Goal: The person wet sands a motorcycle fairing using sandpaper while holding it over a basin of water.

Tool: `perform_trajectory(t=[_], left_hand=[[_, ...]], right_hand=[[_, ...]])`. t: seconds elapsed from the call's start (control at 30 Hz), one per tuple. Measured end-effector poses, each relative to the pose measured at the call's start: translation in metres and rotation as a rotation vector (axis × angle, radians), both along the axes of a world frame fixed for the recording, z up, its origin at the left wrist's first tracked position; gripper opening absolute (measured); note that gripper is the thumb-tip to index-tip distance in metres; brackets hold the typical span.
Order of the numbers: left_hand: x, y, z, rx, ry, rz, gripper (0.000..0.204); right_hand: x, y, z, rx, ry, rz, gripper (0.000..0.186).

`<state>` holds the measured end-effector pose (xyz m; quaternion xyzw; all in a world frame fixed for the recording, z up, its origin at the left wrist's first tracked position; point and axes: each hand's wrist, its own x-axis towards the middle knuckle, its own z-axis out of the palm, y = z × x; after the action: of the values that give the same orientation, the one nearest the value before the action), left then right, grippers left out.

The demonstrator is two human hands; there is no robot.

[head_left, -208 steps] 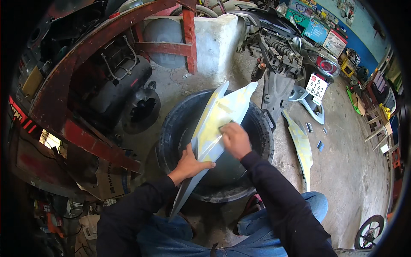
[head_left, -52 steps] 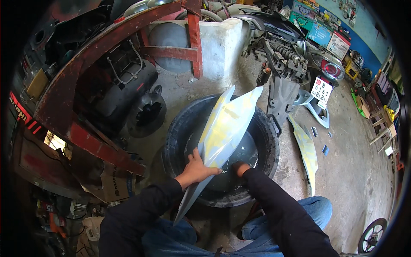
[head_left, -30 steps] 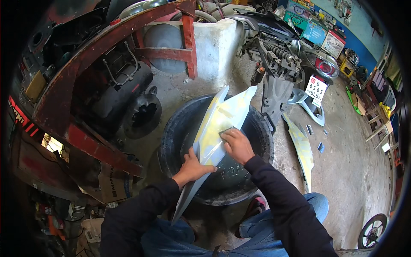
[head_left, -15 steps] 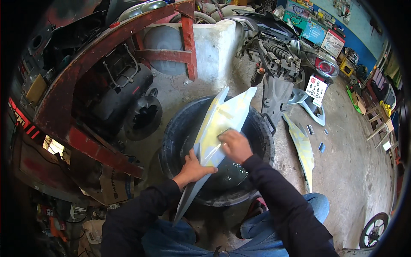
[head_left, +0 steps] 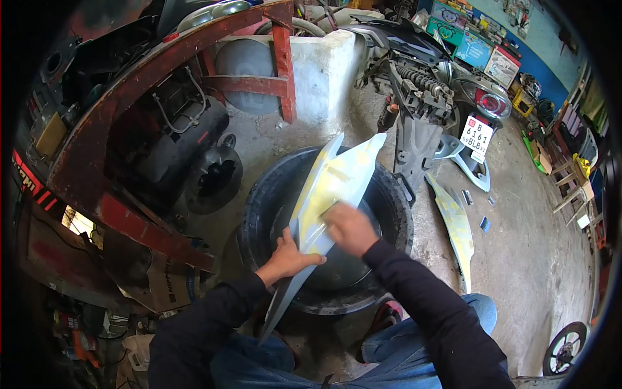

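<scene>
Over the round black tub [head_left: 249,217] slants a long, pointed panel [head_left: 322,188], pale grey-blue with soft-edged yellow patches and a forked upper end. The left hand [head_left: 288,258] clamps its lower part; the right hand [head_left: 352,229] pinches a small dark pad [head_left: 332,209] against its face, up from inside the tub under two seconds ago.

Left side: we've got a red frame [head_left: 249,84] with a black tank [head_left: 188,139] beside it, pale curved pipe on top. Grey disc [head_left: 245,65] stands behind the frame's crossbar, next to a white concrete block [head_left: 328,78]. Cardboard [head_left: 170,279] lower left. Upper right, we see a motorcycle [head_left: 427,84], spring exposed, red tail light [head_left: 491,102], tilted plate [head_left: 476,136]. Boxes [head_left: 472,50] near the blue wall [head_left: 551,48]. Wheel [head_left: 565,348] lower right.
</scene>
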<state>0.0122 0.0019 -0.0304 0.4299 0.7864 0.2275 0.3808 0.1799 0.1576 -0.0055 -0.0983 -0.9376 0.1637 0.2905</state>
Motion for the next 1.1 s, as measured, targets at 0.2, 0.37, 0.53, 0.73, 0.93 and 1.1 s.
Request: perform_trajectory(t=[0.2, 0.37, 0.53, 0.73, 0.93, 1.1], left_hand=[[-0.003, -0.003, -0.003, 0.025, -0.042, -0.040, 0.143], [0.000, -0.001, 0.003, -0.027, -0.043, 0.001, 0.139], [-0.002, 0.000, 0.005, 0.026, -0.035, -0.023, 0.139], [-0.009, -0.003, 0.001, 0.032, -0.026, -0.036, 0.139], [-0.004, -0.004, 0.003, 0.008, -0.031, -0.014, 0.139], [0.006, 0.004, 0.016, -0.025, -0.064, -0.019, 0.138]], right_hand=[[-0.003, -0.027, -0.001, 0.062, 0.041, 0.134, 0.018], [-0.004, -0.004, -0.009, -0.026, 0.009, -0.209, 0.017], [-0.005, 0.010, -0.008, -0.010, 0.029, -0.019, 0.020], [-0.005, -0.016, -0.004, 0.017, 0.012, 0.089, 0.022], [-0.005, -0.028, -0.009, -0.012, 0.125, 0.076, 0.023], [-0.003, 0.031, -0.009, -0.054, 0.116, -0.204, 0.023]])
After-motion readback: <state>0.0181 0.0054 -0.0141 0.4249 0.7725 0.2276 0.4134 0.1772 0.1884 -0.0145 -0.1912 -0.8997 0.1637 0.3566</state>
